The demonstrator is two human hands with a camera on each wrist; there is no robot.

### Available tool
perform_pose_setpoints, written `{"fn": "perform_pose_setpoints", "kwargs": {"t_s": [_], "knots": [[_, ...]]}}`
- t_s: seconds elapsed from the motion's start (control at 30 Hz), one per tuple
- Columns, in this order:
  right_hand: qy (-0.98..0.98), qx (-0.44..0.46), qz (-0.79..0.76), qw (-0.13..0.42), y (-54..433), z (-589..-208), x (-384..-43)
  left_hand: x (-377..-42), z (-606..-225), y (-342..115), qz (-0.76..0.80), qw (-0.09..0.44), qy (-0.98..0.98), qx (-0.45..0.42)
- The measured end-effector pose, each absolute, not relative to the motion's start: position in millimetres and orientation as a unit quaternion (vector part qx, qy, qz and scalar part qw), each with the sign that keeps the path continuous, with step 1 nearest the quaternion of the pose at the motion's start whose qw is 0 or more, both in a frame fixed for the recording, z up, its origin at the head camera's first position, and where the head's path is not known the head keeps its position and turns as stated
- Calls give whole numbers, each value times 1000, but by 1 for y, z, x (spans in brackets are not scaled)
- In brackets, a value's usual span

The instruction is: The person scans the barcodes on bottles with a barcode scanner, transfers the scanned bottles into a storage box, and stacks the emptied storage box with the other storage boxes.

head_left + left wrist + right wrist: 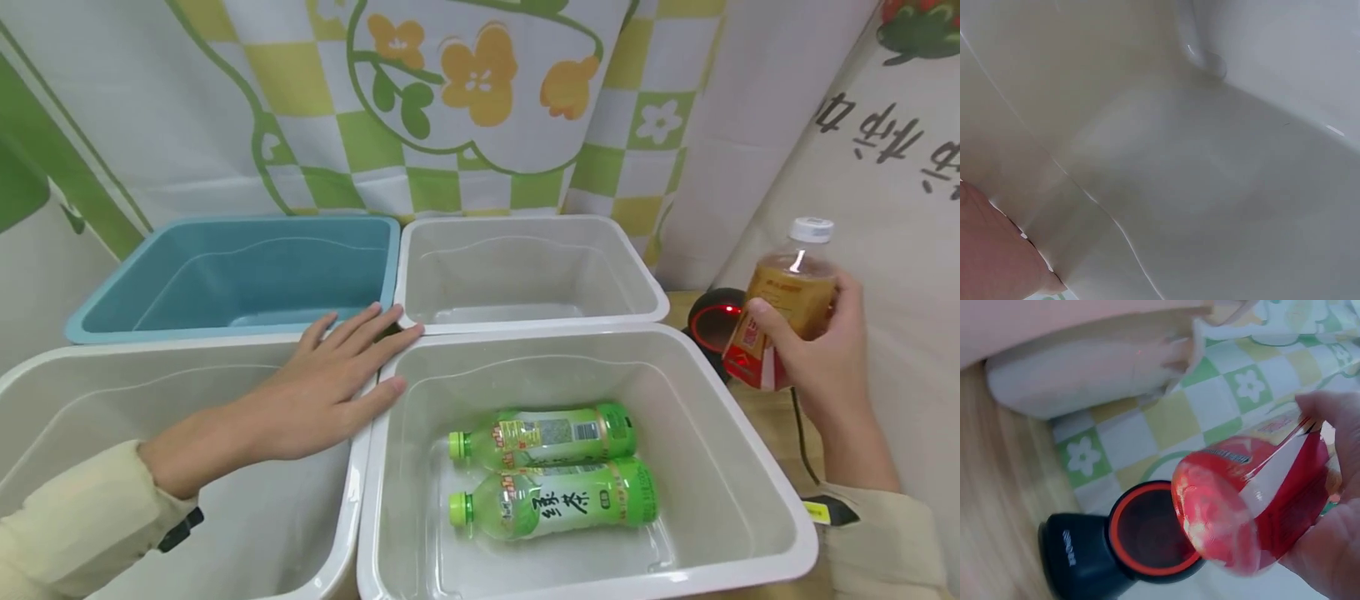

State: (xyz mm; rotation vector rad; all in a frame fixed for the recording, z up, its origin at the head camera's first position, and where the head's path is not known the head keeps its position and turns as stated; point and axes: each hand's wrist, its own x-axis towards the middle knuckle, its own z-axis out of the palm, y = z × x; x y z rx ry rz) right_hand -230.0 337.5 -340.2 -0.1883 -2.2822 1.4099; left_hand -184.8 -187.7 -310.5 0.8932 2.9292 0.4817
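Observation:
In my right hand (836, 350) I grip a drink bottle (795, 292) with a white cap and a red and gold label, its cap end up. The right wrist view shows the red base of the bottle (1241, 506) close over a black scanner (1154, 531) with a red ring. My left hand (337, 383) rests with fingers spread on the rims where the bins meet. Two green tea bottles (555, 500) with green caps lie side by side in the near right bin (720, 358). In the left wrist view, part of the left hand (997, 250) shows over the rim.
A teal bin (240, 242) stands at the back left, and a smaller grey bin (525, 225) at the back right. Near left is another large light bin (217, 533). A patterned curtain (480, 158) hangs behind. The scanner's cable (804, 433) runs over the wooden table (780, 433).

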Motion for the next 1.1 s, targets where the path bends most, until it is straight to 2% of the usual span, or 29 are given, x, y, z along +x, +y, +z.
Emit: {"fn": "perform_pose_setpoints", "kwargs": {"t_s": [0.1,0.3,0.4,0.6,0.73,0.9,1.1], "knots": [[-817,-47,532,220,333,-336,-231,-185,-309,-191,155,20,944,290],[-720,73,664,184,313,-335,-241,-182,-306,-203,143,5,950,277],[-702,83,683,185,308,-334,-244,-182,-306,-204,141,6,951,275],[-739,78,640,194,308,-321,-247,-185,-307,-199,148,6,947,284],[-769,106,596,206,304,-309,-251,-187,-308,-195,151,4,946,287],[-741,160,624,187,303,-303,-255,-186,-311,-192,159,13,943,291],[-797,154,562,157,301,-291,-260,-188,-315,-188,166,12,940,297]]}}
